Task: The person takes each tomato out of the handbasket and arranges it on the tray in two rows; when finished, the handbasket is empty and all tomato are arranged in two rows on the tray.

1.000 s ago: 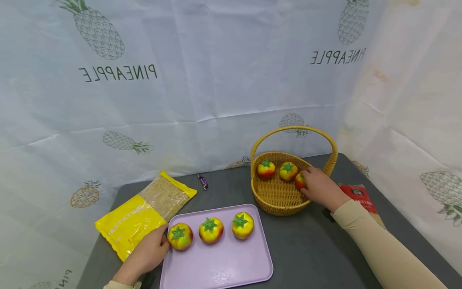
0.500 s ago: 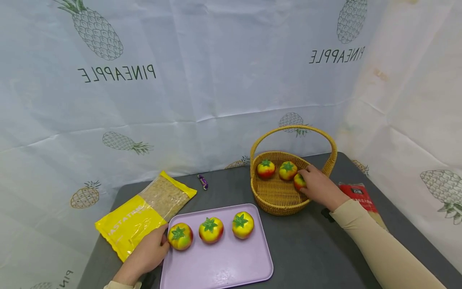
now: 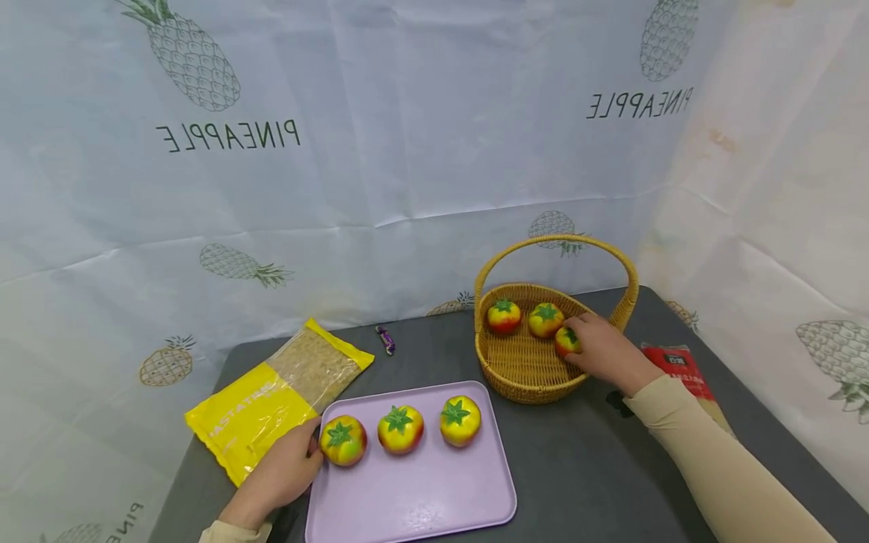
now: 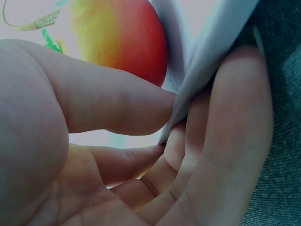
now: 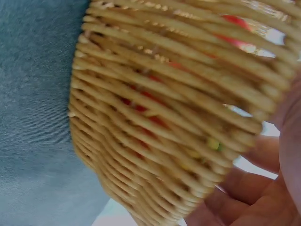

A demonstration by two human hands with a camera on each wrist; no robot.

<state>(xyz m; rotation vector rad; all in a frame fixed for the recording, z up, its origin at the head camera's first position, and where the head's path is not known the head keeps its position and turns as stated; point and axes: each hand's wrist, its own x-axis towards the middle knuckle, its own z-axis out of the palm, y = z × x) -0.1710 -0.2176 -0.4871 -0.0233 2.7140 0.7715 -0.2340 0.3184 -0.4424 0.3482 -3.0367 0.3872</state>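
Note:
In the head view my left hand (image 3: 288,467) pinches the left rim of the lilac tray (image 3: 421,498). The left wrist view shows the thumb on the inner side of that rim and fingers beneath. Three yellow-red fruits with green star-shaped tops stand in a row on the tray: a left fruit (image 3: 342,440), a middle fruit (image 3: 400,430) and a right fruit (image 3: 460,421). My right hand (image 3: 606,353) reaches over the wicker basket's (image 3: 523,394) right side and holds a similar fruit (image 3: 566,342) inside. In the right wrist view, the basket's woven wall (image 5: 155,108) hides most of that fruit.
Along the basket's back lie a red-yellow fruit (image 3: 504,317) and another fruit (image 3: 545,320); its tall handle (image 3: 557,238) arches above. A yellow bag (image 3: 278,403) lies left of the tray, a purple-wrapped candy (image 3: 385,340) behind it. A red packet (image 3: 686,373) is beyond the right forearm.
The fruit in my right hand has turned slightly, so its green top shows more. My left hand stays at the tray's rim. The head view has shifted a little.

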